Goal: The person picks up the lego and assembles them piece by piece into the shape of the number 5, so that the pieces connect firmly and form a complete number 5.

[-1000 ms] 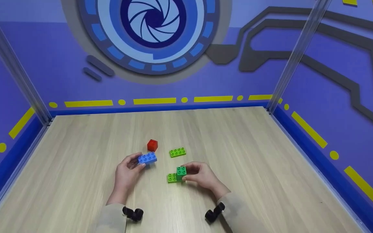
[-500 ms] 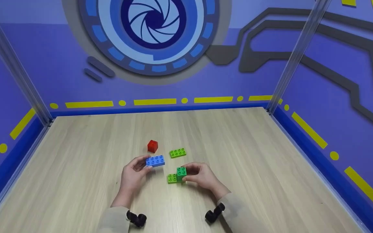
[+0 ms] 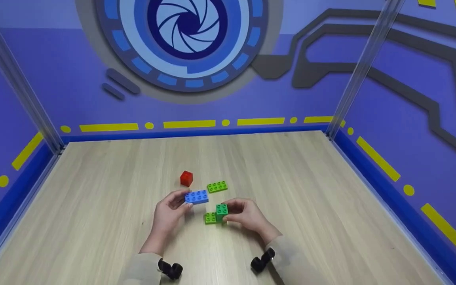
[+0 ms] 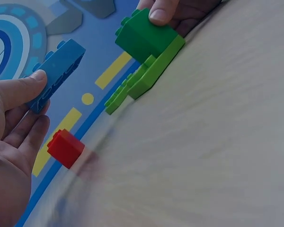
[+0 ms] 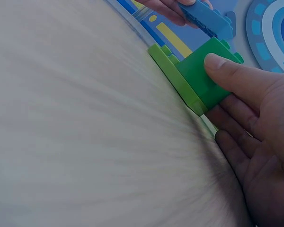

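Observation:
My left hand (image 3: 169, 213) pinches a blue toy brick (image 3: 196, 197) by its left end, thumb on the near side. In the left wrist view the blue brick (image 4: 59, 73) hangs above the table, its hollow underside partly showing. My right hand (image 3: 248, 215) grips a dark green brick (image 3: 222, 212) between thumb and fingers. That green brick stands on the right half of a flat lime green brick (image 3: 210, 217), whose left studs are bare. The right wrist view shows the dark green brick (image 5: 206, 73) seated over the lime one, low at the table.
A red brick (image 3: 186, 178) sits on the wooden table (image 3: 283, 170) beyond my left hand. Another flat lime green brick (image 3: 217, 186) lies to its right, behind the green stack. Blue printed walls (image 3: 228, 109) enclose the table at the back and sides.
My left hand has carried the blue brick to the right, nearer the green stack. My right hand and the bricks on the table have stayed in place.

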`<state>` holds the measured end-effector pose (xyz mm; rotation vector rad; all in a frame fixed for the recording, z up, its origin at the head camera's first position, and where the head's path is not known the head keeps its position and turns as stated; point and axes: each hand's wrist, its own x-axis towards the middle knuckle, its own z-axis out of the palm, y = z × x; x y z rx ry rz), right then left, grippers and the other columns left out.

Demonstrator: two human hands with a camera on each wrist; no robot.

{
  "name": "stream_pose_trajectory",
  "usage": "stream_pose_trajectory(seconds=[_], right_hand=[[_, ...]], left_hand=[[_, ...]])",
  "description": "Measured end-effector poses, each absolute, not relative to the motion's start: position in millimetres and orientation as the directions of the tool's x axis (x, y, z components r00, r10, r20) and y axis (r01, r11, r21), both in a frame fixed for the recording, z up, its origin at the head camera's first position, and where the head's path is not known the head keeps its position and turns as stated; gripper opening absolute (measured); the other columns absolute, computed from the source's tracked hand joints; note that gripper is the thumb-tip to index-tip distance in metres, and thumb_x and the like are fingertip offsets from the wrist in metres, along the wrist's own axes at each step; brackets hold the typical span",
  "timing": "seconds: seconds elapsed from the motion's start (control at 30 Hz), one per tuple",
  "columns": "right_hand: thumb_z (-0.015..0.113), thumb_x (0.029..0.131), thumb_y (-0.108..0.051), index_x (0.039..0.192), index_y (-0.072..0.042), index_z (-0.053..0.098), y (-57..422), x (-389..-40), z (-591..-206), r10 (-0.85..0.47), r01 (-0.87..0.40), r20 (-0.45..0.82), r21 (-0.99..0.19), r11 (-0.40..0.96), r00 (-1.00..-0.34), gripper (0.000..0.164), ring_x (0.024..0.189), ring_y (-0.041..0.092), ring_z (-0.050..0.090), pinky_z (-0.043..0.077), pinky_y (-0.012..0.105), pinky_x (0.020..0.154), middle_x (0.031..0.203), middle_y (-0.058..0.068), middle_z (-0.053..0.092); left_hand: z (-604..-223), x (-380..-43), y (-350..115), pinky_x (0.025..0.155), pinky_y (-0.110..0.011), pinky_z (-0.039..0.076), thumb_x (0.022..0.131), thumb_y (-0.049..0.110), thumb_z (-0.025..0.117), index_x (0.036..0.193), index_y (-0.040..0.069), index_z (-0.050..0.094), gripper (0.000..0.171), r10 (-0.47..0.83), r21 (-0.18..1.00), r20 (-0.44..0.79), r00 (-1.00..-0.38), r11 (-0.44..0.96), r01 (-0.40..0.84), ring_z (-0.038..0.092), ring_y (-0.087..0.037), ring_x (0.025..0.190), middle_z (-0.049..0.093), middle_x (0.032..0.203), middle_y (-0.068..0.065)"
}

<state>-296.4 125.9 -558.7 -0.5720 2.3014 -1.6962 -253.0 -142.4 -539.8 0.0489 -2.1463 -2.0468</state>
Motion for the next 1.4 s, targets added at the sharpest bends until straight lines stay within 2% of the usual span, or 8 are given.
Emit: stream_pose_trajectory(seconds=[0.27, 0.53, 0.7, 0.87, 1.23, 1.4], right_hand=[[0.086, 0.082, -0.011, 0.119, -0.005, 0.074, 125, -297, -558, -0.433, -0.17, 0.045, -0.952, 0.254, -0.9, 0.039, 0.105, 0.016, 0.071, 0.059, 0.031, 0.097, 0.117, 0.013, 0.077], [0.086, 0.082, -0.009, 0.119, -0.001, 0.074, 125, -298, -561, -0.446, -0.207, 0.087, -0.951, 0.229, -0.891, 0.04, 0.105, 0.013, 0.071, 0.059, 0.029, 0.095, 0.118, 0.016, 0.076], [0.086, 0.082, -0.011, 0.119, -0.002, 0.074, 126, -299, -561, -0.444, -0.205, 0.076, -0.946, 0.251, -0.893, 0.04, 0.107, 0.015, 0.07, 0.058, 0.025, 0.095, 0.117, 0.014, 0.076], [0.086, 0.082, -0.012, 0.118, -0.003, 0.074, 126, -298, -560, -0.441, -0.203, 0.069, -0.943, 0.264, -0.895, 0.039, 0.11, 0.019, 0.07, 0.057, 0.027, 0.097, 0.117, 0.014, 0.076], [0.086, 0.082, -0.009, 0.117, -0.002, 0.074, 125, -299, -561, -0.441, -0.186, 0.059, -0.95, 0.251, -0.896, 0.037, 0.108, 0.019, 0.071, 0.058, 0.035, 0.101, 0.116, 0.014, 0.076], [0.085, 0.083, -0.007, 0.117, 0.001, 0.073, 125, -299, -561, -0.449, -0.182, 0.062, -0.956, 0.229, -0.891, 0.037, 0.106, 0.016, 0.072, 0.059, 0.034, 0.099, 0.116, 0.016, 0.076]], left_hand=[[-535, -250, -131, 0.1, -0.024, 0.058, 0.088, -0.002, 0.076, 0.129, 0.009, 0.069, 0.043, -0.098, 0.992, 0.113, -0.989, 0.063, 0.107, 0.064, -0.032, 0.128, 0.068, 0.136, -0.014], [-535, -247, -121, 0.105, -0.031, 0.056, 0.089, -0.001, 0.076, 0.13, 0.007, 0.069, 0.043, -0.053, 0.991, 0.128, -0.99, 0.052, 0.125, 0.064, -0.032, 0.129, 0.067, 0.136, -0.015], [-536, -246, -114, 0.109, -0.032, 0.054, 0.09, 0.002, 0.076, 0.131, 0.006, 0.068, 0.042, -0.007, 0.988, 0.145, -0.989, 0.053, 0.144, 0.063, -0.032, 0.13, 0.067, 0.136, -0.015], [-538, -245, -109, 0.111, -0.032, 0.051, 0.09, 0.002, 0.076, 0.131, 0.005, 0.067, 0.042, 0.018, 0.986, 0.159, -0.987, 0.057, 0.16, 0.063, -0.032, 0.13, 0.067, 0.136, -0.016], [-544, -245, -104, 0.113, -0.035, 0.05, 0.09, 0.003, 0.076, 0.131, 0.005, 0.067, 0.042, 0.057, 0.982, 0.173, -0.983, 0.062, 0.176, 0.062, -0.032, 0.132, 0.067, 0.135, -0.015], [-544, -245, -103, 0.113, -0.037, 0.05, 0.09, 0.003, 0.077, 0.131, 0.003, 0.067, 0.042, 0.069, 0.98, 0.18, -0.981, 0.072, 0.185, 0.062, -0.034, 0.131, 0.067, 0.134, -0.016]])
